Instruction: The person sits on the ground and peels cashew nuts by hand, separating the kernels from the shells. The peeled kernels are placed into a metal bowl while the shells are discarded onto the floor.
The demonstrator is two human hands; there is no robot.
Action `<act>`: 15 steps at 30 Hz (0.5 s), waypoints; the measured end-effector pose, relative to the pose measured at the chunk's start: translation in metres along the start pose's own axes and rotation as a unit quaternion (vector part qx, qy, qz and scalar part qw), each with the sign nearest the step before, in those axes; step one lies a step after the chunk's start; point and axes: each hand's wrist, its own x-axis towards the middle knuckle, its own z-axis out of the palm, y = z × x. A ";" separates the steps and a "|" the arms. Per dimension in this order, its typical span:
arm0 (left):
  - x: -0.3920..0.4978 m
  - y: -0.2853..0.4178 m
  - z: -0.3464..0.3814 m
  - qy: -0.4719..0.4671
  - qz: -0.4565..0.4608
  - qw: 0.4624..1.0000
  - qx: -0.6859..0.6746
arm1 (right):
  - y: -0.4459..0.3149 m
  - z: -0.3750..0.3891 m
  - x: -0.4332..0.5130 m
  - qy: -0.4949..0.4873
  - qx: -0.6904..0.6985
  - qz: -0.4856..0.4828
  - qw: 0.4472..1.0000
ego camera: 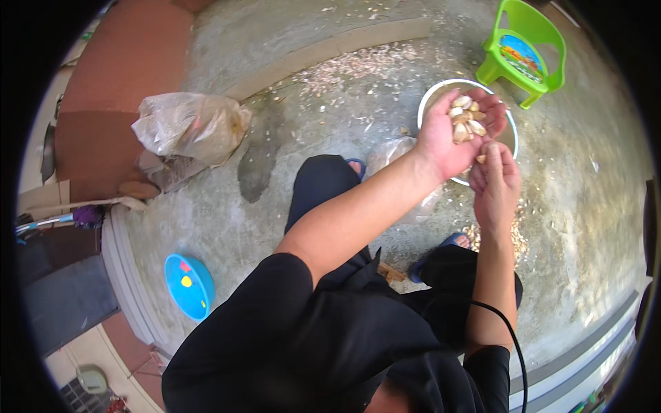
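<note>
Several garlic cloves (467,117) lie in the upturned palm of my left hand (449,139), its fingers curled up around them. Just below it, my right hand (494,173) pinches one garlic clove (481,159) between thumb and fingers, close to the left hand's heel. Both hands are above a round basin with a white rim (421,111); they hide most of its inside. A clear plastic bag (392,151) lies on the floor beside the basin, partly behind my left forearm.
Garlic pieces (518,237) lie by my right foot, and peelings (356,69) are scattered near a low concrete step (330,46). A green child's chair (521,57) stands beyond the basin. To the left are a filled plastic sack (193,126) and a blue basin (189,289).
</note>
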 end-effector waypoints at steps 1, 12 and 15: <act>-0.001 0.002 -0.003 -0.016 -0.003 1.000 -0.018 | -0.004 0.007 0.000 0.009 0.045 0.028 0.999; -0.007 -0.007 0.011 0.047 -0.004 0.998 0.039 | -0.009 0.006 0.013 0.033 -0.232 -0.168 0.957; -0.008 -0.007 0.002 0.059 -0.009 0.997 0.052 | -0.020 0.010 0.004 0.038 -0.431 -0.153 0.888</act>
